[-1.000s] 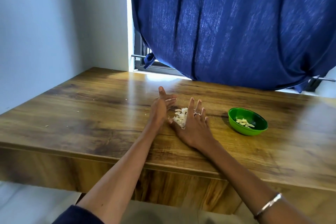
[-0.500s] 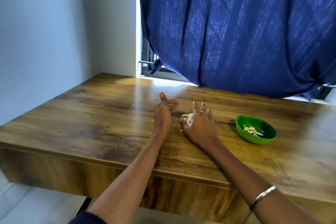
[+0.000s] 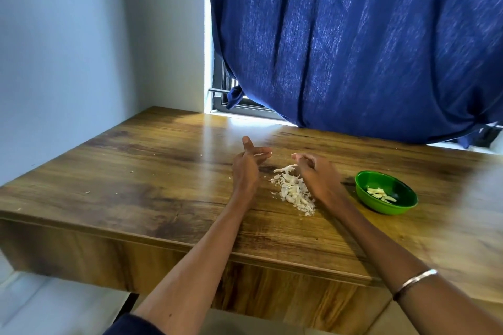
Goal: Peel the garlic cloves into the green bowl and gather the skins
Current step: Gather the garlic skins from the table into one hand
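Note:
A heap of pale garlic skins (image 3: pixel 294 192) lies on the wooden table (image 3: pixel 152 171) between my two hands. My left hand (image 3: pixel 246 167) stands on its edge just left of the heap, thumb up, fingers loosely bent toward the skins, holding nothing. My right hand (image 3: pixel 315 174) rests on its edge at the heap's right side, fingers loosely curled over the far end of the skins; nothing shows in its grasp. The green bowl (image 3: pixel 367 183) sits to the right of my right hand, with peeled garlic cloves (image 3: pixel 380 194) inside.
A few stray skin flecks (image 3: pixel 87 192) lie on the left part of the table. A dark blue curtain (image 3: pixel 353 43) hangs over the table's far edge, with a window frame (image 3: pixel 239 106) behind it. A pale wall bounds the left side.
My right hand has lifted from lying flat over the skins and turned onto its edge, uncovering the heap. The skins now lie in a longer line. My left hand has barely moved.

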A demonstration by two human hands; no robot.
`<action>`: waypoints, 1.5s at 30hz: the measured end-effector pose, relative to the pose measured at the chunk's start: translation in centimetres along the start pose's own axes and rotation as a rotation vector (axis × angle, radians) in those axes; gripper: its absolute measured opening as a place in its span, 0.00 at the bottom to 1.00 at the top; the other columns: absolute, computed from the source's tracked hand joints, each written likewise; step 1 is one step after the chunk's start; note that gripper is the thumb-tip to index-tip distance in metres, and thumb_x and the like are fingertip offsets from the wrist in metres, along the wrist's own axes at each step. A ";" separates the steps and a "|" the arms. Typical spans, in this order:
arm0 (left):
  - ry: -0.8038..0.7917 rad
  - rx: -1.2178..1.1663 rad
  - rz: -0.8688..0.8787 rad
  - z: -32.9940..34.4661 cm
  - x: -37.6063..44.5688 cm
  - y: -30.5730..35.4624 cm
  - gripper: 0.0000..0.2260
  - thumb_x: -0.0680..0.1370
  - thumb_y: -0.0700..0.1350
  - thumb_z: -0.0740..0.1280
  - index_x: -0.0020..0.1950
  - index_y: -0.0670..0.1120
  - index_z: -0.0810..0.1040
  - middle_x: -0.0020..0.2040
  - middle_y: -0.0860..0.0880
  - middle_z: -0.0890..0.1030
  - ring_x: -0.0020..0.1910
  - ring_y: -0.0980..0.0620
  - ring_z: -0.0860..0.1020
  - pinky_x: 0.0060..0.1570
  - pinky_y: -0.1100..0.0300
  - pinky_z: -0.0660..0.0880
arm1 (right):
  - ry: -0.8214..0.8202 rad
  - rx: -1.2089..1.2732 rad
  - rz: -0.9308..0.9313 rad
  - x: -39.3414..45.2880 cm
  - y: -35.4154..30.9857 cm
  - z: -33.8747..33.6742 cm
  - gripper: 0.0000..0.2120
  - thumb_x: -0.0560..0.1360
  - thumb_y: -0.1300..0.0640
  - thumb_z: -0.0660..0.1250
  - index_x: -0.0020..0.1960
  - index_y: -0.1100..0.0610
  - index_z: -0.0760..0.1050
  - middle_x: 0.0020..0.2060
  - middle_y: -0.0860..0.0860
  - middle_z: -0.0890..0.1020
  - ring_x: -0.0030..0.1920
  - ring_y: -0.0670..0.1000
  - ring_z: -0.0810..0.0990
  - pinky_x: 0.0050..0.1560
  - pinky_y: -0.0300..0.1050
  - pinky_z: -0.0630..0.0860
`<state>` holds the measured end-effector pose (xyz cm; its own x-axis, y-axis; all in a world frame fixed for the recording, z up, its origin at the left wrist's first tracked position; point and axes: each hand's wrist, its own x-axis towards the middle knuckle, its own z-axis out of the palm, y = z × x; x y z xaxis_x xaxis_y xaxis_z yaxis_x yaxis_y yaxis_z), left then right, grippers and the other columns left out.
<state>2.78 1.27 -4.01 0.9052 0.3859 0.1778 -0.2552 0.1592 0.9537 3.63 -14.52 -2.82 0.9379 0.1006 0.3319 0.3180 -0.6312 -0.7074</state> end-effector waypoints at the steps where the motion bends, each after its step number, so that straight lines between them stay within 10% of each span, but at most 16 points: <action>1: -0.002 0.004 0.001 0.0 0.1 0.0 0.31 0.85 0.62 0.46 0.47 0.45 0.84 0.50 0.44 0.87 0.52 0.49 0.85 0.52 0.54 0.78 | -0.046 0.023 -0.007 0.1 -0.1 0.0 0.17 0.84 0.45 0.58 0.66 0.51 0.77 0.53 0.48 0.83 0.39 0.39 0.76 0.39 0.36 0.69; 9: -0.010 0.006 -0.001 0.2 0.1 -0.1 0.30 0.85 0.61 0.48 0.45 0.45 0.84 0.49 0.42 0.86 0.51 0.47 0.85 0.55 0.50 0.80 | -0.108 -0.007 -0.142 0.1 -0.5 -1.0 0.19 0.84 0.43 0.55 0.65 0.49 0.79 0.63 0.49 0.81 0.56 0.46 0.78 0.55 0.46 0.74; 14: -0.006 -0.003 -0.018 -0.1 0.0 -0.1 0.30 0.85 0.61 0.48 0.47 0.45 0.84 0.49 0.44 0.86 0.53 0.47 0.84 0.57 0.50 0.79 | -0.389 -0.175 -0.140 -0.1 -0.3 0.1 0.41 0.73 0.22 0.46 0.74 0.46 0.69 0.70 0.53 0.77 0.63 0.50 0.77 0.64 0.56 0.72; 19: -0.005 -0.042 -0.021 0.2 0.2 -0.1 0.30 0.85 0.61 0.49 0.47 0.43 0.84 0.50 0.42 0.86 0.52 0.47 0.85 0.61 0.47 0.78 | -0.370 -0.308 -0.219 -2.9 -0.6 -2.5 0.29 0.78 0.29 0.53 0.75 0.39 0.66 0.74 0.47 0.71 0.72 0.51 0.69 0.63 0.47 0.63; 26: -0.013 -0.256 -0.102 -0.7 -0.3 0.1 0.36 0.84 0.64 0.46 0.53 0.38 0.83 0.49 0.38 0.86 0.52 0.44 0.85 0.60 0.52 0.79 | -0.373 -0.314 -0.158 -3.2 0.3 0.1 0.53 0.70 0.22 0.59 0.80 0.42 0.32 0.80 0.56 0.58 0.80 0.62 0.53 0.77 0.62 0.55; 37: 0.015 -0.256 -0.080 -1.0 -0.7 0.2 0.36 0.85 0.63 0.45 0.53 0.36 0.82 0.46 0.39 0.87 0.48 0.46 0.86 0.51 0.57 0.80 | -0.253 -0.570 -0.191 -1.9 0.1 0.5 0.33 0.71 0.22 0.58 0.69 0.39 0.67 0.72 0.56 0.67 0.71 0.58 0.65 0.68 0.56 0.64; 45: -0.026 -0.353 -0.189 -1.1 -1.2 0.7 0.38 0.84 0.64 0.43 0.57 0.36 0.82 0.51 0.38 0.86 0.54 0.42 0.85 0.61 0.50 0.78 | -0.122 -0.703 -0.218 -2.4 0.0 0.3 0.30 0.78 0.31 0.56 0.74 0.46 0.67 0.69 0.54 0.75 0.65 0.57 0.76 0.61 0.55 0.73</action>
<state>1.16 1.91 -3.78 0.9546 0.2973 0.0174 -0.1799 0.5292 0.8292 1.43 -14.58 -3.83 0.8854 0.3383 0.3188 0.3732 -0.9262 -0.0536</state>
